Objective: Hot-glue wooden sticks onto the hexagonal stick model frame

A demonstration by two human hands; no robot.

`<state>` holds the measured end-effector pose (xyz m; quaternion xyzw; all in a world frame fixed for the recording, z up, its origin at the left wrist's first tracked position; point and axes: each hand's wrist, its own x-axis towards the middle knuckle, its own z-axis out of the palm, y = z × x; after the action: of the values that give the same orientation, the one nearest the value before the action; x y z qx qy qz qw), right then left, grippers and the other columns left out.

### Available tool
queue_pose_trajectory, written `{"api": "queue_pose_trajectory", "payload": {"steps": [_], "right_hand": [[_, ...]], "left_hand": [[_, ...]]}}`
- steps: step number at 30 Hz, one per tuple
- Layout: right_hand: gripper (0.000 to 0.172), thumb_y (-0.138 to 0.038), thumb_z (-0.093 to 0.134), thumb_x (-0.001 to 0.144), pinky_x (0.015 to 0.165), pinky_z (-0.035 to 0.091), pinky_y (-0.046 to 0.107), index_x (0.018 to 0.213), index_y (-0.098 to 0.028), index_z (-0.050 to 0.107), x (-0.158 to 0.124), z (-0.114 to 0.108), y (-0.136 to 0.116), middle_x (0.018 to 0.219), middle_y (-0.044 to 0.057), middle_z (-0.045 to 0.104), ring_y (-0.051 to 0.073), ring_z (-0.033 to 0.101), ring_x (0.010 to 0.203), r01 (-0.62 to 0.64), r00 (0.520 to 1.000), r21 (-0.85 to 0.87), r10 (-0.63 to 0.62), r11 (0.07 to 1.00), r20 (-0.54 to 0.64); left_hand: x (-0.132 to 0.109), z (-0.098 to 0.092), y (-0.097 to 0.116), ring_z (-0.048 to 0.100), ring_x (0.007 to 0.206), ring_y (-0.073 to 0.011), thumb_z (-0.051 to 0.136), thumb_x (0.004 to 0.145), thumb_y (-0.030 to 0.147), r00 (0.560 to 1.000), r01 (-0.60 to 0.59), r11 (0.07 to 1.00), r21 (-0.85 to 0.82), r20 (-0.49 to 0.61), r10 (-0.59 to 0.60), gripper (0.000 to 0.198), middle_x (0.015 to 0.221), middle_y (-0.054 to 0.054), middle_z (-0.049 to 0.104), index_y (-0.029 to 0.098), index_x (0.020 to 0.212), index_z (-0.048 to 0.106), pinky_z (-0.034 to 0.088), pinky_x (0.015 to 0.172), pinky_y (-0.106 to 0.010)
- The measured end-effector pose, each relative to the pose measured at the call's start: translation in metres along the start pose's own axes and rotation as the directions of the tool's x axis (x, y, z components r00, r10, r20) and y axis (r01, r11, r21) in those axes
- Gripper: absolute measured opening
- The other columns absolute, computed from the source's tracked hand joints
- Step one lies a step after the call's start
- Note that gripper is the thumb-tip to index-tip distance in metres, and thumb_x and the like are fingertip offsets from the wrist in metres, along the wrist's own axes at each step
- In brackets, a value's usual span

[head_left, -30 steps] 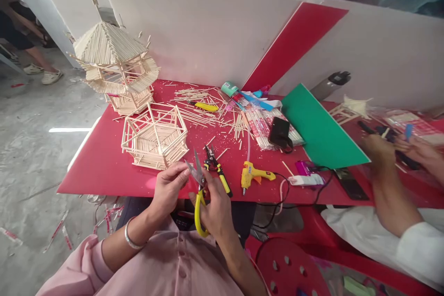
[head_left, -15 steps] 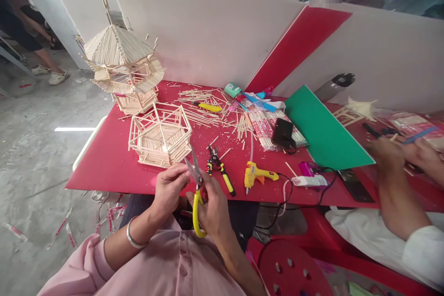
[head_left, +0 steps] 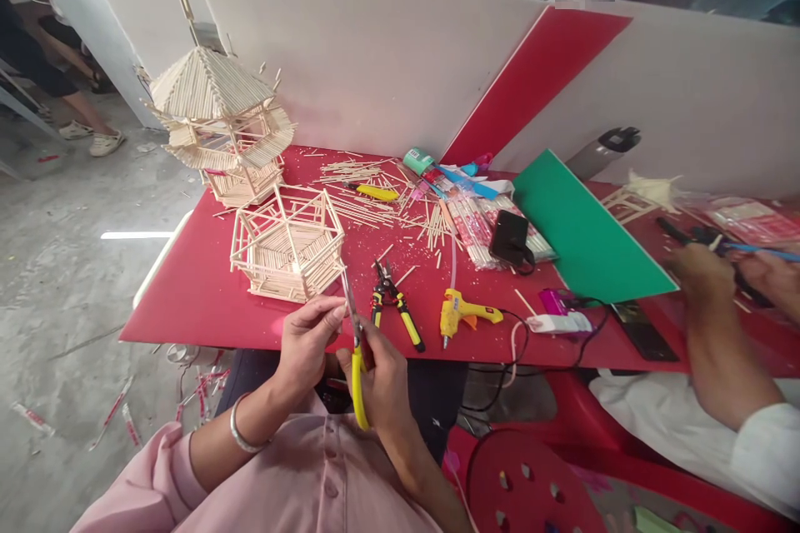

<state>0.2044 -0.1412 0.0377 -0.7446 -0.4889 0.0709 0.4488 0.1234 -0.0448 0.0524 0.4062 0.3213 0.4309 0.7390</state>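
My right hand (head_left: 378,375) grips yellow-handled scissors (head_left: 357,375), whose blades point up and are nearly closed. Beside the blades, my left hand (head_left: 312,341) is closed in a pinch; whatever sits between its thumb and finger is too small to make out. Just beyond my hands stands an open hexagonal stick frame (head_left: 291,246) with a slatted floor. Behind it at the left is a roofed stick pavilion (head_left: 218,125). Black-and-yellow pliers (head_left: 393,304) lie open to the right of the scissors.
On the red table (head_left: 187,300) lie loose sticks (head_left: 362,204), a yellow cutter (head_left: 373,191), a glue gun (head_left: 466,314) with its cable, stick packs (head_left: 475,229) and a phone (head_left: 643,331). A green board (head_left: 587,225) leans near a neighbour's hands (head_left: 706,283).
The scissor blades have gone from spread apart to almost closed beside my left fingertips. At the right, the other person's hands have shifted slightly.
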Motion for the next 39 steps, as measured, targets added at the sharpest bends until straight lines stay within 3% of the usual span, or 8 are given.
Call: {"api": "queue_pose_trajectory", "payload": {"steps": [11, 16, 20, 23, 28, 33, 35, 39], "right_hand": [[0.047, -0.044, 0.053, 0.092, 0.078, 0.057, 0.035, 0.129, -0.015, 0.058, 0.001, 0.000, 0.002, 0.113, 0.014, 0.070, 0.025, 0.070, 0.094, 0.016, 0.999, -0.141, -0.008, 0.990, 0.051], [0.053, -0.051, 0.048, 0.094, 0.071, 0.054, 0.031, 0.135, -0.017, 0.057, 0.021, -0.011, 0.010, 0.104, 0.012, 0.072, 0.023, 0.070, 0.086, -0.062, 0.995, -0.189, 0.075, 0.980, 0.059], [0.058, -0.057, 0.050, 0.093, 0.073, 0.051, 0.035, 0.138, -0.020, 0.056, 0.078, -0.020, 0.016, 0.095, 0.011, 0.073, 0.028, 0.070, 0.088, -0.237, 0.957, -0.446, 0.287, 0.863, 0.046], [0.065, -0.059, 0.061, 0.086, 0.077, 0.050, 0.037, 0.140, -0.023, 0.055, 0.130, -0.013, 0.028, 0.112, 0.015, 0.070, 0.032, 0.067, 0.102, -0.253, 0.947, -0.595, 0.320, 0.763, 0.007], [0.060, -0.040, 0.064, 0.086, 0.085, 0.049, 0.037, 0.142, -0.020, 0.054, 0.188, 0.001, 0.058, 0.114, 0.016, 0.070, 0.030, 0.065, 0.107, -0.167, 0.939, -0.662, 0.323, 0.730, 0.119], [0.033, -0.034, 0.058, 0.090, 0.090, 0.050, 0.041, 0.116, -0.016, 0.071, 0.162, -0.010, 0.043, 0.113, 0.015, 0.071, 0.028, 0.065, 0.103, -0.061, 0.996, -0.462, 0.023, 0.885, -0.087], [0.026, -0.036, 0.053, 0.096, 0.081, 0.052, 0.034, 0.104, -0.021, 0.073, 0.133, -0.011, 0.017, 0.099, 0.008, 0.073, 0.021, 0.066, 0.089, 0.075, 0.981, -0.250, -0.116, 0.965, -0.152], [0.020, -0.036, 0.066, 0.091, 0.084, 0.051, 0.035, 0.106, -0.025, 0.074, 0.094, 0.005, -0.038, 0.095, 0.006, 0.070, 0.020, 0.063, 0.090, 0.448, 0.891, -0.151, -0.454, 0.881, -0.005]], "left_hand": [[0.001, -0.006, -0.006, 0.044, 0.050, -0.0038, 0.086, 0.069, 0.035, 1.000, 0.002, 1.000, 0.004, 0.001, -0.002, 0.018, 0.065, 0.001, 0.062, 0.020, 0.077, 0.080, 0.038, 0.046, -0.016], [-0.003, -0.009, 0.008, 0.061, 0.068, -0.0098, 0.079, 0.078, 0.025, 0.980, -0.190, 0.965, 0.182, 0.087, 0.177, 0.007, 0.077, -0.002, 0.070, 0.022, 0.085, 0.079, 0.051, 0.063, -0.019], [-0.002, -0.021, 0.034, 0.065, 0.079, -0.0119, 0.068, 0.087, 0.012, 0.833, -0.551, 0.725, 0.414, 0.326, 0.447, 0.018, 0.084, -0.003, 0.070, 0.023, 0.097, 0.078, 0.052, 0.071, -0.021], [0.002, -0.038, 0.054, 0.064, 0.074, -0.0100, 0.066, 0.087, 0.007, 0.693, -0.716, 0.483, 0.504, 0.428, 0.581, 0.022, 0.084, -0.003, 0.068, 0.022, 0.100, 0.076, 0.050, 0.064, -0.019], [0.018, -0.069, 0.081, 0.064, 0.075, -0.0106, 0.066, 0.086, 0.005, 0.636, -0.721, 0.270, 0.638, 0.455, 0.622, 0.015, 0.086, -0.004, 0.068, 0.018, 0.092, 0.070, 0.050, 0.062, -0.019], [0.039, -0.089, 0.093, 0.064, 0.082, -0.0154, 0.058, 0.090, 0.005, 0.496, -0.794, 0.043, 0.606, 0.606, 0.622, 0.023, 0.087, -0.004, 0.070, 0.021, 0.100, 0.070, 0.050, 0.072, -0.028], [0.048, -0.094, 0.096, 0.064, 0.085, -0.0173, 0.059, 0.089, 0.005, 0.435, -0.801, -0.072, 0.594, 0.660, 0.613, 0.025, 0.086, -0.002, 0.073, 0.024, 0.099, 0.070, 0.047, 0.076, -0.033], [0.061, -0.096, 0.099, 0.066, 0.091, -0.0189, 0.063, 0.087, 0.007, 0.357, -0.834, -0.132, 0.536, 0.707, 0.610, 0.023, 0.085, 0.001, 0.076, 0.026, 0.099, 0.069, 0.042, 0.086, -0.038]]}}
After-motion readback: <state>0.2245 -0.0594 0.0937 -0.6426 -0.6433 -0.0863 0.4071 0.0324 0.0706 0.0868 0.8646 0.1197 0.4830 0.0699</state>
